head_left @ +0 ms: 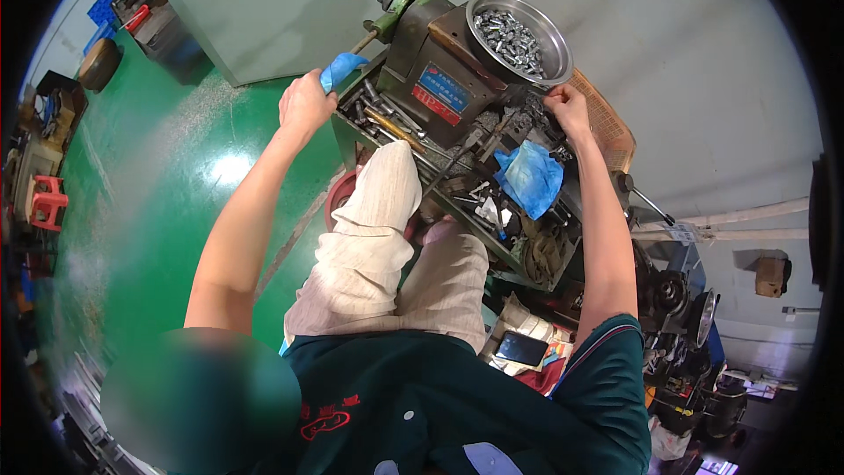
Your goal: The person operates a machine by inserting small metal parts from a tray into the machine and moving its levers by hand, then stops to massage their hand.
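Observation:
My left hand (306, 105) is closed round the end of a machine lever (362, 41), whose grip is wrapped in blue sheeting (341, 70). The lever runs up to a green-painted fitting (400, 10) on the left end of a small bench machine (422, 79). My right hand (567, 110) is at the machine's right side, just below a steel bowl (563, 51). Its fingers are pinched together; what they hold, if anything, is too small to make out. Many small shiny metal pieces (508, 40) fill part of the bowl.
Rods and tools (391, 119) lie in the machine's tray, with a crumpled blue sheet (530, 178) nearer my right forearm. An orange-brown woven basket (607, 119) stands behind my right hand. A phone (522, 348) lies by my right thigh. A grey door (281, 0) stands beyond my left hand.

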Demonstrator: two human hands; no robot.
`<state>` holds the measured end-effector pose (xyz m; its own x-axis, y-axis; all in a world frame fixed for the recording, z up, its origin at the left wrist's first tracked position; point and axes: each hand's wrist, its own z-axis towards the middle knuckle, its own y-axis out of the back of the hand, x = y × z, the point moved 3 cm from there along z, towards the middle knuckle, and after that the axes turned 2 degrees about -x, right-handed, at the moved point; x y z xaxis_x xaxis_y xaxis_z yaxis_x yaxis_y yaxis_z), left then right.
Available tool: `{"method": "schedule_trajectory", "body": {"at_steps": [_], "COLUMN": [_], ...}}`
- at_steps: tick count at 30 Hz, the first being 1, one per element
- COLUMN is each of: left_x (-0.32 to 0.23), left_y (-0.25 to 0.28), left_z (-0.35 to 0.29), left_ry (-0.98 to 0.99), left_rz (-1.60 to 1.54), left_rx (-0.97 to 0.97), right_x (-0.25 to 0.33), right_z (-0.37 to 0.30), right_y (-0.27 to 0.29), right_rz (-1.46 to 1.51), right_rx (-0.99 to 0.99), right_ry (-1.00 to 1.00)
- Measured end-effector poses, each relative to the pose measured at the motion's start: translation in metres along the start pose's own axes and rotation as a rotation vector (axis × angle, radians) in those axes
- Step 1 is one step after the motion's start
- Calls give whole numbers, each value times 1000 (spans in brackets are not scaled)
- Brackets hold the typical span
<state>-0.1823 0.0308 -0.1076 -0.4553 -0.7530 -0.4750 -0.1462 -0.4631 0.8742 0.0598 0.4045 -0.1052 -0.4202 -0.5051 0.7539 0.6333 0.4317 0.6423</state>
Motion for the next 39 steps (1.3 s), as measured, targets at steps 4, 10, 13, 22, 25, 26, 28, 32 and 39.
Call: {"method": "schedule_trajectory", "body": {"at_steps": [4, 10, 13, 22, 25, 26, 28, 32, 39], "left_x": [3, 2, 3, 2, 2, 2, -2, 3, 10], "left_y": [-1, -2, -2, -2, -1, 0, 0, 0, 0], "left_z": [0, 0, 1, 1, 0, 0, -1, -1, 10], "left_ry": [-5, -13, -13, -11, -25, -24, -12, -13, -35], "left_rz": [7, 9, 6, 0, -5, -5, -9, 0, 60], "left_rx": [14, -23, -18, -16, -32, -32, -10, -36, -13], "right_x": [4, 12, 23, 11, 10, 10, 5, 23, 17], "right_z": [-5, -7, -11, -5, -5, -5, -4, -11, -10], "right_y": [-12, -16, -20, -27, -28, -29, -27, -27, -27], "right_rz": [-24, -81, -105, -51, -5, -2, 26, -4, -52], "right_rx": [87, 82, 96, 114, 119, 141, 145, 124, 111], "right_ry": [31, 22, 13, 40, 69, 65, 63, 95, 71]}}
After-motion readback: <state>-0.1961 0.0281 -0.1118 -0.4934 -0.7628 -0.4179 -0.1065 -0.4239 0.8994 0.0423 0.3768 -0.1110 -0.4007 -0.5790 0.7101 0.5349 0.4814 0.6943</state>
